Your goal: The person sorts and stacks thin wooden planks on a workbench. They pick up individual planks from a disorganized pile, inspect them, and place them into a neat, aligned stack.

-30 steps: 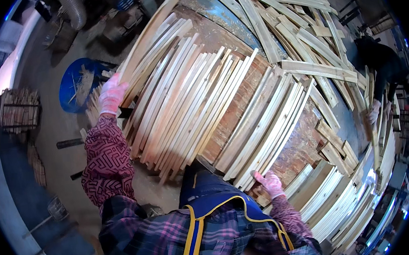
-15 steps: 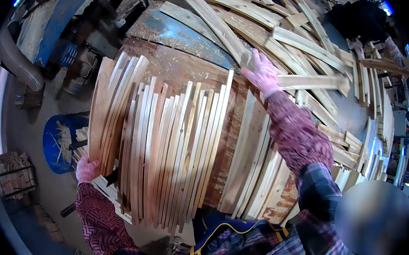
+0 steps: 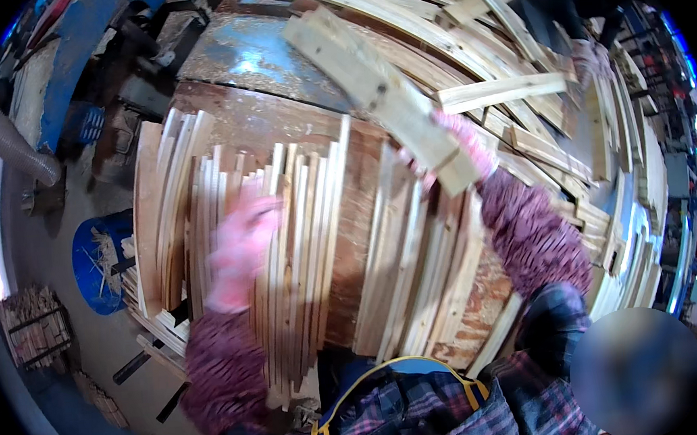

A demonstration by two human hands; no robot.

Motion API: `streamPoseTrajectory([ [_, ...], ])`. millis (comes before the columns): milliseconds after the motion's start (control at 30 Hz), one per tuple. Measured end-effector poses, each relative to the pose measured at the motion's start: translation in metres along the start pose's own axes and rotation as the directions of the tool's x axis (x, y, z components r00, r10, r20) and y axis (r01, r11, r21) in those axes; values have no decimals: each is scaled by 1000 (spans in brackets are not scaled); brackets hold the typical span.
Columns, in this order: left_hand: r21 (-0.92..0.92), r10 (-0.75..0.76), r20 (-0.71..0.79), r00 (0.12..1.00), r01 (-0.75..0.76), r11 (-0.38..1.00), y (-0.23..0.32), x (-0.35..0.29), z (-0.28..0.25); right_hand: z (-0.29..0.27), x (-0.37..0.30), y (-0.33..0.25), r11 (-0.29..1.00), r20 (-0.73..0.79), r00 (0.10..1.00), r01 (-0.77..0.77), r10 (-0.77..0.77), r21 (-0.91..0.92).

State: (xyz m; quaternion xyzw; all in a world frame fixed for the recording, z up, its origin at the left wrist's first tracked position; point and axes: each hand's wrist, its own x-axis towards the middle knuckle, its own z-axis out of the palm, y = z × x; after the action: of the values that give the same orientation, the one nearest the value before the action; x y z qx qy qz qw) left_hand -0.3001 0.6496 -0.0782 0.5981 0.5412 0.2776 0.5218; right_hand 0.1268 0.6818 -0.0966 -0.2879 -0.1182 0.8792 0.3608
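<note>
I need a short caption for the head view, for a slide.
Right hand lifts a wooden board while the blurred left hand lies over rows of thin slats.

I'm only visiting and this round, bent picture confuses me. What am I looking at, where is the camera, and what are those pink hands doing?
There is no machine here, just a person working with two hands. The camera sits on their head and looks down; its wide lens bends straight edges. The left hand, in a pink glove and blurred, is over a row of thin wooden slats lying on a worn workbench. The right hand holds a wider wooden board lifted above the bench. More slats are piled at the right, and a blue bin stands on the floor.
</note>
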Motion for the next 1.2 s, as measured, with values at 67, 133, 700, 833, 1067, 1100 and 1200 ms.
streamPoseTrajectory([
  [67, -658, -207, 150, 967, 254, 709, 35, 8, 105, 34, -38, 53, 965, 73, 997, -18, -2, 261],
  [133, -607, -90, 52, 995, 103, 788, 13, 31, 175, 11, -63, 106, 986, -313, 945, 133, -96, 101],
  [700, 614, -249, 17, 968, 186, 767, -136, -157, 209, 0, -219, 324, 577, -931, 181, -743, -317, -340],
  [833, 107, -335, 207, 919, 319, 941, -108, -146, 203, -48, -238, 340, 961, -710, 648, 208, -276, -183],
  [1067, -498, -285, 583, 761, 612, 615, -84, -140, 179, -61, -246, 300, 823, -624, 739, -174, -254, -541],
  [1100, -413, -288, 553, 782, 557, 720, -92, -138, 180, -25, -236, 267, 645, -703, 703, -492, -102, -585],
  [1200, 106, -256, 568, 782, 239, 965, -100, -135, 199, -28, -219, 265, 206, -645, 763, -626, -39, -752],
])
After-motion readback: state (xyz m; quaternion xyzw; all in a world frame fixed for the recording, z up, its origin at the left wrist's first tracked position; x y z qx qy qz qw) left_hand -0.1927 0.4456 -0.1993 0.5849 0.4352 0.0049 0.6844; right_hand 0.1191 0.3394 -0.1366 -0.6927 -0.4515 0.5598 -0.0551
